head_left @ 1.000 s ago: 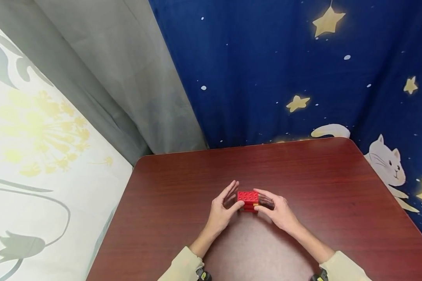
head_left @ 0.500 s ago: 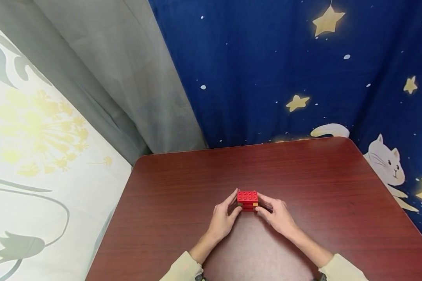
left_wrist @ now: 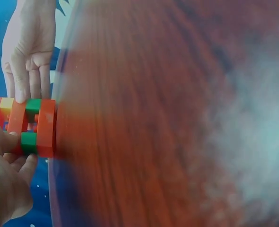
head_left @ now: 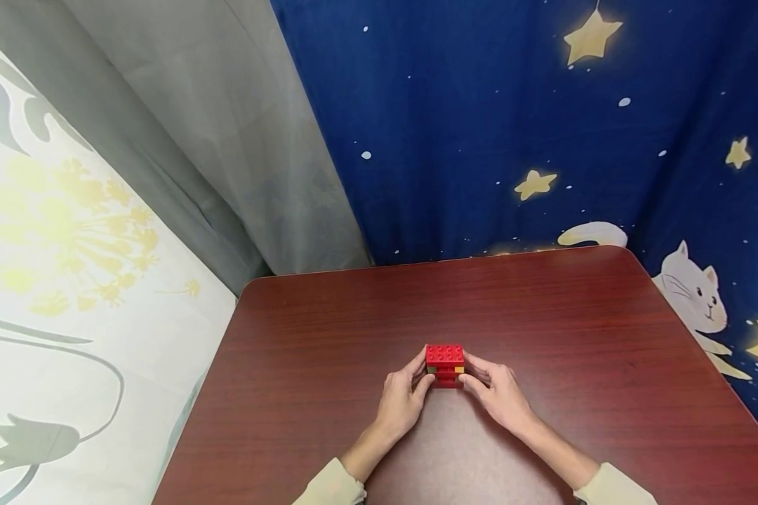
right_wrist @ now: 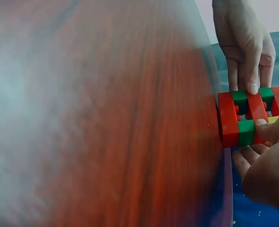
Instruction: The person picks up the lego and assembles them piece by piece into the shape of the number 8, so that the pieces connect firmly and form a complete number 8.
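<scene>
A stack of toy building bricks (head_left: 445, 353) stands upright near the middle of the table. Three red layers are separated by small green bricks (right_wrist: 246, 132) and a yellow brick (left_wrist: 6, 105), with gaps between them. Studs show on the top red brick. My left hand (head_left: 396, 405) grips the stack's left side, its thumb at the front and fingers reaching behind. On the opposite side, my right hand (head_left: 505, 401) holds it likewise, thumb on the middle red layer in the left wrist view. The fingertips behind are partly hidden. Whether the base touches the table cannot be told.
The dark red wooden table (head_left: 328, 330) has rounded far corners. Behind it hang a grey curtain (head_left: 183, 140) and a blue curtain (head_left: 467, 126) with stars and a cat. A white flowered cloth (head_left: 69, 379) hangs at the left.
Both hands have closed in on the stack's sides; the left fingers, raised earlier, now lie against it. The left thumb has shifted off the front. Slightly more of the stack's lower front shows.
</scene>
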`<action>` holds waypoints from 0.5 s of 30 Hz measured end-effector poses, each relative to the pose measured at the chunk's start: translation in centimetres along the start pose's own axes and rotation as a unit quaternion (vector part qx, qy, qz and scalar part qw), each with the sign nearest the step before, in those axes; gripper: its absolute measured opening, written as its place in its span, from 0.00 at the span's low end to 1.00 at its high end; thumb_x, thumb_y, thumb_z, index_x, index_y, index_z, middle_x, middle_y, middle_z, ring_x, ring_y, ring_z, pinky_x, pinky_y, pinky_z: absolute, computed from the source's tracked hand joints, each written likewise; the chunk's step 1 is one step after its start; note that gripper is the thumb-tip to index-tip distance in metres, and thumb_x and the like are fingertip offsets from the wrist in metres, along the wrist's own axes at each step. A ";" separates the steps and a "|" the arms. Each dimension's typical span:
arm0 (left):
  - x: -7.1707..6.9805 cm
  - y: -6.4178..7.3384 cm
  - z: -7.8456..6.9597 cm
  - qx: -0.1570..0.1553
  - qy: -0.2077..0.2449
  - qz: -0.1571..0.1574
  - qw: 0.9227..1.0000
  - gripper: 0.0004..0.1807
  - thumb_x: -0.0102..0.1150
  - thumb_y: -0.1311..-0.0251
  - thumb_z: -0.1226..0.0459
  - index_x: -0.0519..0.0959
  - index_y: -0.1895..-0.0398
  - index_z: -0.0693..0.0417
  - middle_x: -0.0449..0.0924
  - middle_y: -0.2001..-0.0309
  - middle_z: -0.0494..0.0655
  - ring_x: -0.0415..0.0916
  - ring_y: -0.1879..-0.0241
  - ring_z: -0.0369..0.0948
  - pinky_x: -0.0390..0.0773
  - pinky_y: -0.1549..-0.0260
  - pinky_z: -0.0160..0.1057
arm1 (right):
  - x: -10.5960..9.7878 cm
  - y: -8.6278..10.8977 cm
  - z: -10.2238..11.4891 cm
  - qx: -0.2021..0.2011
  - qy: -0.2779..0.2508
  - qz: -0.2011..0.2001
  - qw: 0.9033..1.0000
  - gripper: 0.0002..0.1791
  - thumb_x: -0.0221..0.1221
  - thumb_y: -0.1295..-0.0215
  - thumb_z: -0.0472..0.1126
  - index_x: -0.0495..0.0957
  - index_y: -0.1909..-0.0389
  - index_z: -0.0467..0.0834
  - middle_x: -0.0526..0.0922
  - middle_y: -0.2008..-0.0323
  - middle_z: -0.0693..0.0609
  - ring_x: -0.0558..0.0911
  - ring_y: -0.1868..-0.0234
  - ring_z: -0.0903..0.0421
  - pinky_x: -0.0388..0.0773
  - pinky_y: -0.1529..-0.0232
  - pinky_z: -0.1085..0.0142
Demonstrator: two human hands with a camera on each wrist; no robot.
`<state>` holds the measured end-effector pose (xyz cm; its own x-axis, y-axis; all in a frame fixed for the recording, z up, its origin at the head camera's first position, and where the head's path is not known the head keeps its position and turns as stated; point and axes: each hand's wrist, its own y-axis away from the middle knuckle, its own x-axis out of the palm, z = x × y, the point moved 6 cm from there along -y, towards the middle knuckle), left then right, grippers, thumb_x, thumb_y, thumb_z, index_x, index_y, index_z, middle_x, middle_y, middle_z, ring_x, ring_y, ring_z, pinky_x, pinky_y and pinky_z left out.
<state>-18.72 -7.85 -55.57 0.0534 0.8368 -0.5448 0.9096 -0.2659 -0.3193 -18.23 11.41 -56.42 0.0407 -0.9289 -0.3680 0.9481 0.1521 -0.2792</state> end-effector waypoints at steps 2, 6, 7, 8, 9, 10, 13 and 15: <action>-0.1 0.1 -0.2 -0.002 -0.006 -0.001 1.000 0.31 0.66 0.29 0.70 0.71 0.24 0.65 0.81 0.38 0.56 0.81 0.40 0.41 0.82 0.44 0.39 | 0.1 0.1 0.1 0.003 -0.009 -0.001 1.000 0.28 0.70 0.33 0.29 0.77 0.33 0.28 0.84 0.44 0.35 0.85 0.44 0.46 0.79 0.48 0.77; -0.4 0.1 -0.6 -0.005 -0.001 -0.007 1.000 0.30 0.66 0.29 0.69 0.72 0.25 0.64 0.82 0.39 0.58 0.83 0.42 0.43 0.83 0.46 0.40 | 0.0 0.2 0.4 0.006 -0.011 -0.017 1.000 0.27 0.69 0.32 0.30 0.77 0.34 0.27 0.85 0.45 0.33 0.86 0.46 0.45 0.76 0.50 0.81; -0.5 0.1 -0.7 -0.009 0.003 -0.009 1.000 0.30 0.66 0.29 0.69 0.72 0.25 0.64 0.82 0.40 0.58 0.83 0.43 0.43 0.83 0.47 0.40 | -0.1 0.2 0.5 0.009 -0.008 -0.023 1.000 0.26 0.69 0.32 0.31 0.78 0.35 0.27 0.85 0.46 0.33 0.87 0.47 0.45 0.76 0.50 0.82; -0.7 0.0 -0.8 -0.012 0.006 -0.011 1.000 0.29 0.66 0.28 0.68 0.73 0.26 0.64 0.83 0.40 0.58 0.84 0.43 0.43 0.83 0.47 0.39 | -0.2 0.1 0.6 0.011 -0.005 -0.029 1.000 0.25 0.69 0.31 0.31 0.79 0.35 0.27 0.85 0.46 0.33 0.87 0.48 0.45 0.76 0.51 0.82; -0.7 -0.2 -0.9 -0.015 0.008 -0.014 1.000 0.29 0.66 0.28 0.68 0.74 0.26 0.63 0.83 0.40 0.58 0.84 0.44 0.43 0.83 0.48 0.39 | -0.3 0.1 0.7 0.013 -0.002 -0.034 0.999 0.25 0.69 0.31 0.32 0.79 0.36 0.28 0.85 0.47 0.33 0.88 0.48 0.45 0.75 0.51 0.82; -0.8 -0.3 -0.9 -0.019 0.009 -0.016 1.000 0.28 0.66 0.28 0.67 0.74 0.26 0.63 0.83 0.40 0.57 0.84 0.44 0.43 0.84 0.48 0.38 | -0.3 0.0 0.7 0.017 0.000 -0.038 0.999 0.24 0.69 0.31 0.32 0.80 0.36 0.28 0.86 0.47 0.33 0.88 0.49 0.45 0.75 0.52 0.83; -1.0 -0.7 -1.0 -0.031 0.012 -0.024 0.999 0.27 0.65 0.26 0.65 0.76 0.27 0.61 0.84 0.41 0.56 0.84 0.44 0.42 0.83 0.49 0.36 | -0.5 -0.3 0.9 0.028 0.013 -0.049 0.998 0.23 0.70 0.31 0.35 0.81 0.38 0.30 0.87 0.48 0.35 0.89 0.51 0.46 0.76 0.52 0.82; -1.1 -0.9 -0.9 -0.039 0.014 -0.028 0.999 0.25 0.65 0.26 0.64 0.77 0.28 0.62 0.84 0.41 0.56 0.84 0.43 0.41 0.83 0.50 0.34 | -0.6 -0.5 0.9 0.030 0.028 -0.056 0.998 0.22 0.70 0.30 0.36 0.83 0.39 0.31 0.88 0.49 0.37 0.90 0.52 0.47 0.80 0.52 0.77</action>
<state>-19.25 -8.08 -54.01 0.0112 0.8625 -0.5060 0.9408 -0.1806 -0.2869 -18.46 11.56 -55.24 -0.0817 -0.9184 -0.3870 0.9629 0.0274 -0.2684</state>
